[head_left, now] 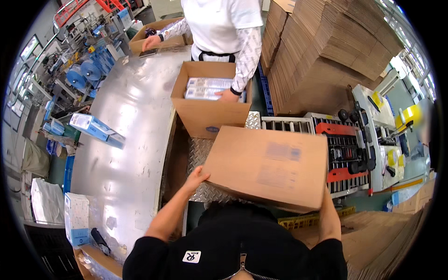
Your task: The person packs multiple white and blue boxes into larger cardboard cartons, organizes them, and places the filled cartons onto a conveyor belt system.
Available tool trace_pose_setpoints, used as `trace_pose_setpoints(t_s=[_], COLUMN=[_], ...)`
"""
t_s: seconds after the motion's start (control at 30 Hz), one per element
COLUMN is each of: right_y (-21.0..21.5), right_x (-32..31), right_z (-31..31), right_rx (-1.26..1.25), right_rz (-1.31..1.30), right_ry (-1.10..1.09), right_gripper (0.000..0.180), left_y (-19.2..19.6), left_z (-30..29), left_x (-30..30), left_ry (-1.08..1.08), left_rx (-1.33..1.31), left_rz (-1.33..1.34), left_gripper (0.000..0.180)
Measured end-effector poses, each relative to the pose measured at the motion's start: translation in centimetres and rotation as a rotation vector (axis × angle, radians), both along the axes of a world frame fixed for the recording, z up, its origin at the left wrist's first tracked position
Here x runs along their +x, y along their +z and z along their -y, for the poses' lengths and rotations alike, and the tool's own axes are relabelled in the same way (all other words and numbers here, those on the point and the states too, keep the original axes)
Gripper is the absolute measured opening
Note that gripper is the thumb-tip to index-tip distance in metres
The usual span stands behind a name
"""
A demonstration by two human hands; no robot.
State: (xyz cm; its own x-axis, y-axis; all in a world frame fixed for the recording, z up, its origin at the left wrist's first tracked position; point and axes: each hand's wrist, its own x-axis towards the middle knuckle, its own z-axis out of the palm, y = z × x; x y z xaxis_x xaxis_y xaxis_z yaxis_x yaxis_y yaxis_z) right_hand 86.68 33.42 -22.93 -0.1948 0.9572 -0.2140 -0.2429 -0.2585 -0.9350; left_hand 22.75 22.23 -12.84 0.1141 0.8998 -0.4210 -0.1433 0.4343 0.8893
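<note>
Closed brown cardboard box [268, 168], faded print on top, tilted, held above the diamond-plate surface [200, 151]

Left hand [197, 176] and right hand [325, 195] grip large closed brown cardboard box [268, 167] at both ends, above diamond-plate metal platform [201, 151]. Co-worker's hand [227, 96] inside open brown cardboard carton [211, 114].

A closed brown carton [268, 170], faint bluish print on its top, sits tilted between the left hand [196, 176] and right hand [325, 198]. Beyond it stands an open brown carton [210, 116] with a small blue mark on its front, white-and-blue packs [207, 88] inside. On the steel worktop [126, 140] lie blue-and-white boxes [91, 126]; another white-blue box [77, 219] stands at the near left edge. Flattened cartons [326, 42] are stacked high at the right.
</note>
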Motion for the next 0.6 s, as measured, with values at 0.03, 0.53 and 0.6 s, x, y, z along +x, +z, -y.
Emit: trace_pose_setpoints(t_s=[0.03,0.53,0.6], right_y=[-0.2,21.7,19.0], right_x=[-5.2,-31.0,-28.6], right_z=[-0.1,5.7,4.8], right_rx=[-0.156,0.189,0.402], right_rz=[-0.144,0.944,0.932], right_ry=[0.107,0.48,0.378], right_gripper=[0.069,0.076,0.075], left_y=[5.3,16.1,11.3], left_z=[2.7,0.8,3.1], left_x=[-1.3,-0.5,-8.7], left_ry=[0.081,-0.329,-0.276], left_rx=[0.243,0.566,0.379], left_rz=[0.066,-1.472,-1.76], left_gripper=[0.045,0.065,0.07])
